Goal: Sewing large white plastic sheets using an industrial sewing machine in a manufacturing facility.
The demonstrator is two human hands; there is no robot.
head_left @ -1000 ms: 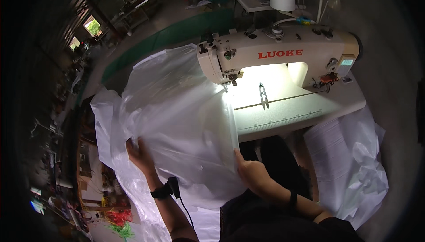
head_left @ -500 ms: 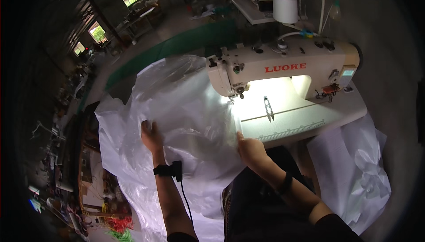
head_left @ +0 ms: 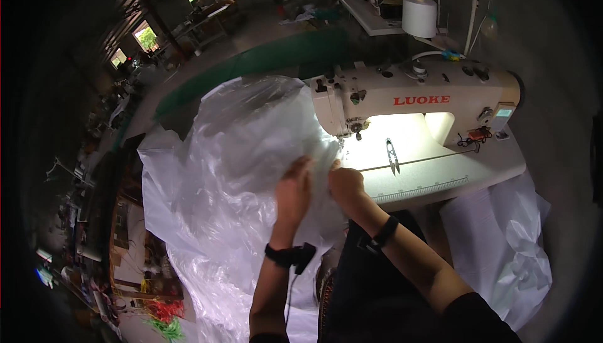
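Observation:
A large, crinkled, translucent white plastic sheet lies left of the sewing machine and drapes down toward my lap. Its right edge runs up to the lit needle area. My right hand is closed on that edge, just in front of the needle, thumb on top. Close beside it on the left, my left hand is over the sheet, its fingers smeared by motion, so its grip is unclear. Thread snips lie on the machine bed, to the right of the needle.
More white sheeting hangs below the bed at the right. A white thread cone stands behind the machine. Red and green strands lie low on the left. A green strip crosses the floor beyond.
My left hand has moved right across the sheet, close to my right hand. The right hand has gone slightly up toward the needle. The whole view has shifted a little.

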